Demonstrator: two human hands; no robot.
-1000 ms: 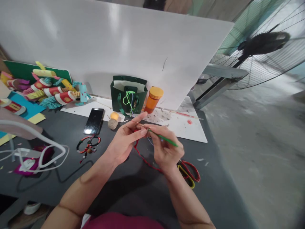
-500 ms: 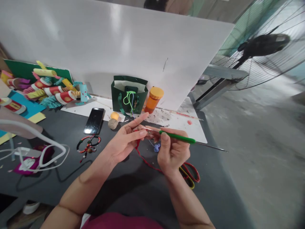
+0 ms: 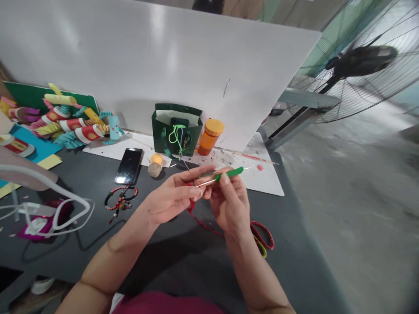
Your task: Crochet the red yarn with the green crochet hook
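Note:
My right hand (image 3: 233, 204) is closed around the green handle of a crochet hook (image 3: 231, 173), whose thin metal shaft slants down to the left. The hook's tip lies at the fingertips of my left hand (image 3: 168, 198). Pinched in those left fingers is a small piece of red yarn work (image 3: 191, 205), mostly hidden by them. From it a red cord (image 3: 206, 226) trails across the table under my right wrist. A thin bluish strand (image 3: 185, 164) runs from the bag down to my left hand.
Behind my hands stand a dark green paper bag (image 3: 160, 138) with bright green yarn over it and an orange jar (image 3: 207, 141). To the left lie a phone (image 3: 129, 165), beaded bracelets (image 3: 121, 199) and paper crafts (image 3: 70, 124). A fan (image 3: 363, 65) stands right.
The crochet hook has swung in my right hand, its handle end now pointing up and right. My right hand has turned and moved slightly left and up, hiding the small blue piece behind it.

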